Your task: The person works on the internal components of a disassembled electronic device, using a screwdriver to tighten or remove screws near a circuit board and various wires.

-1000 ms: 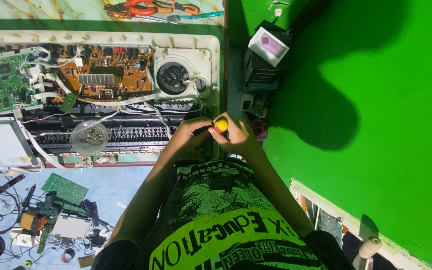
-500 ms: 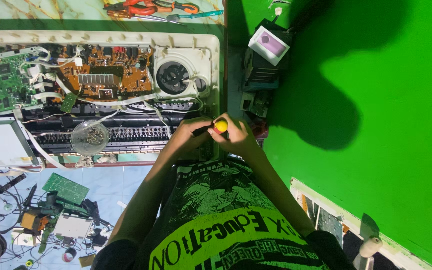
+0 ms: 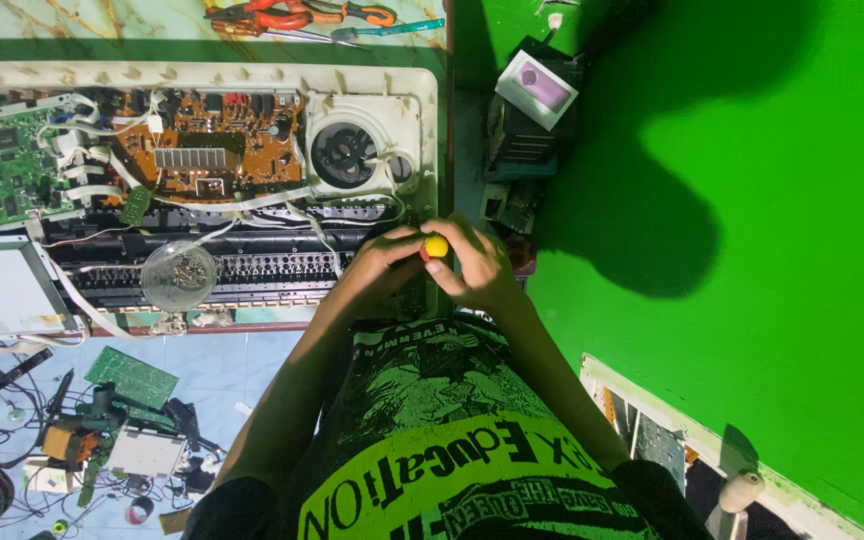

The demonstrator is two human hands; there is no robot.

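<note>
Both my hands meet over the right end of an opened electronic keyboard [image 3: 202, 75] that lies flat in its white case. My right hand [image 3: 477, 270] is closed around a screwdriver with a yellow-topped handle [image 3: 436, 246], held upright. My left hand [image 3: 382, 262] rests against the handle and the shaft just below it. The tip of the tool is hidden by my fingers. Inside the case I see a brown circuit board [image 3: 214, 145], a green circuit board [image 3: 0, 175], a round black speaker [image 3: 344, 155] and white ribbon cables.
A clear round dish of small screws [image 3: 179, 275] sits on the black key assembly. Pliers and cutters with red and orange handles [image 3: 292, 15] lie above the case. A small purple-topped box [image 3: 537, 88] stands by the green wall. Loose boards and cables litter the floor at lower left [image 3: 102, 430].
My hands stay at the same spot on the keyboard's right end. The fingers have shifted slightly around the screwdriver handle.
</note>
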